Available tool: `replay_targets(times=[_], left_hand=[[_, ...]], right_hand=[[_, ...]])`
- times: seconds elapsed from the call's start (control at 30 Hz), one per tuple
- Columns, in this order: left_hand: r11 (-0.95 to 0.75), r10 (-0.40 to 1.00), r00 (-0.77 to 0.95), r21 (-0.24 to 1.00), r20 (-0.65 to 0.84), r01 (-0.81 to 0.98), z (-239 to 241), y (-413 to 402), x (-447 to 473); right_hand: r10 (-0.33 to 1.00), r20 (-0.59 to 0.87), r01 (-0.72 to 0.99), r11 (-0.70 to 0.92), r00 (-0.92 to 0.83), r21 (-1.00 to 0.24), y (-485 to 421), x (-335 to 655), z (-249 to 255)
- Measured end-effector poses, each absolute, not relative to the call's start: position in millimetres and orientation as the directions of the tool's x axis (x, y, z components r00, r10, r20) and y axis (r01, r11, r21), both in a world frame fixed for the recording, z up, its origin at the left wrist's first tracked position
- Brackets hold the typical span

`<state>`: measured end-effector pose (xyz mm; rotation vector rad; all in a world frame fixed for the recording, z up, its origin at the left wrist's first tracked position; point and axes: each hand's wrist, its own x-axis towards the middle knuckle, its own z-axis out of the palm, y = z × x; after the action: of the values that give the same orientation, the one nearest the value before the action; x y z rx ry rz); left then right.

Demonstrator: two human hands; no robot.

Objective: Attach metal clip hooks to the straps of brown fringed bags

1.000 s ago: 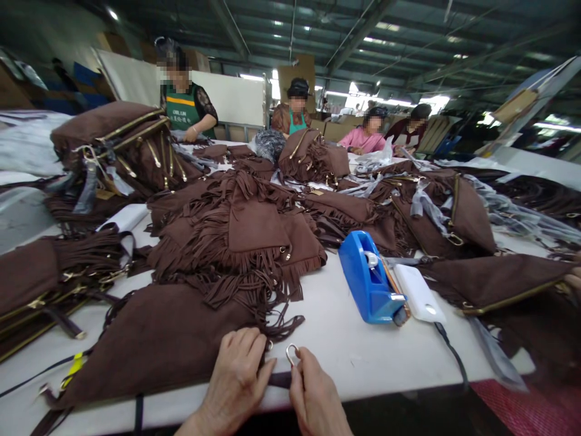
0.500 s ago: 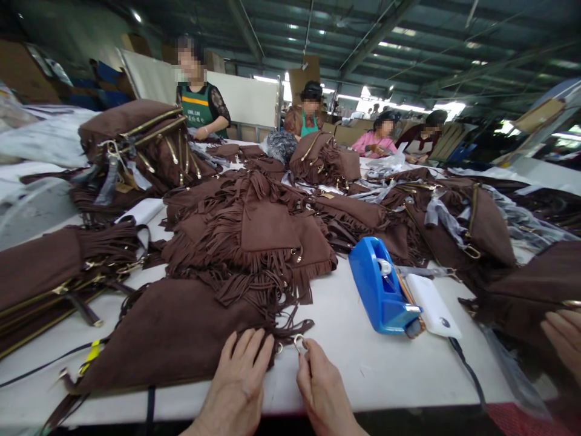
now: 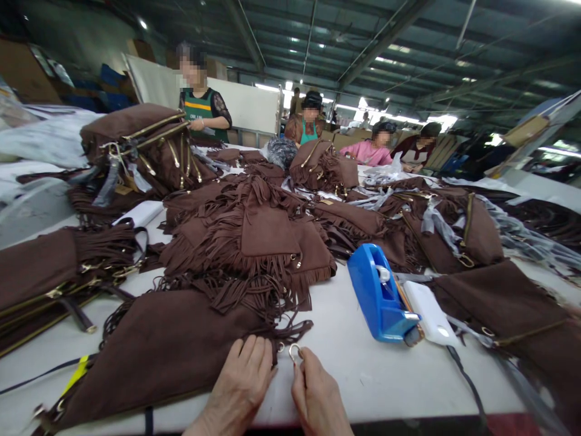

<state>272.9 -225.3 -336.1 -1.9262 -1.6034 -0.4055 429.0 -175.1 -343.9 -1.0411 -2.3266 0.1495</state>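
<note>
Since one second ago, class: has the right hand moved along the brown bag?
No. The right hand still pinches the metal ring at the corner of the brown bag, beside the left hand; only the camera shifted.

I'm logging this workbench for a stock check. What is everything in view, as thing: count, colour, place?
Fringed suede bag: one, brown, flat at the near edge.
Fringed bag pile: many, brown, mid-table.
Tape dispenser: one, blue, right of centre.
White case: one, beside the dispenser.
Table: one, white.
Co-workers: at least four, far side.
Metal ring: one, silver, pinched.
Left hand: pressing the bag.
Right hand: holding the ring.
</note>
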Motion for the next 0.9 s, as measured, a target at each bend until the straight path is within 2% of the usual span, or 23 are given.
replay_targets(times=[0.07, 0.13, 0.23, 0.33, 0.43, 0.67, 0.9], left_hand=[[-0.116, 0.805, 0.257, -0.281, 0.535, 0.952, -329.7, -218.7, 271.6], [-0.148, 0.843, 0.251, -0.243, 0.477, 0.959, -321.7, -212.4, 269.5], [-0.170, 0.872, 0.198, -0.103, 0.448, 0.980, -310.8, -204.9, 267.5], [-0.121, 0.901, 0.095, 0.036, 0.423, 0.992, -304.9, -201.5, 267.9], [-0.112, 0.915, 0.059, 0.109, 0.400, 0.988, -303.6, -201.7, 269.2], [-0.116, 0.926, 0.053, 0.150, 0.373, 0.982, -307.3, -203.1, 268.4], [-0.114, 0.933, 0.044, 0.177, 0.357, 0.978, -310.8, -200.9, 266.4]], right_hand=[[0.732, 0.472, 0.661, 0.666, -0.491, -0.345, -175.1, 426.9, -347.9], [0.740, 0.494, 0.671, 0.651, -0.457, -0.354, -174.5, 423.8, -350.2], [0.730, 0.505, 0.672, 0.658, -0.460, -0.340, -172.4, 418.0, -347.8], [0.755, 0.473, 0.680, 0.637, -0.454, -0.364, -168.8, 411.4, -341.2], [0.783, 0.411, 0.683, 0.615, -0.467, -0.394, -163.6, 404.9, -334.3], [0.809, 0.264, 0.686, 0.587, -0.525, -0.431, -155.1, 393.9, -320.7], [0.787, 0.225, 0.694, 0.614, -0.574, -0.375, -152.8, 392.7, -320.1]])
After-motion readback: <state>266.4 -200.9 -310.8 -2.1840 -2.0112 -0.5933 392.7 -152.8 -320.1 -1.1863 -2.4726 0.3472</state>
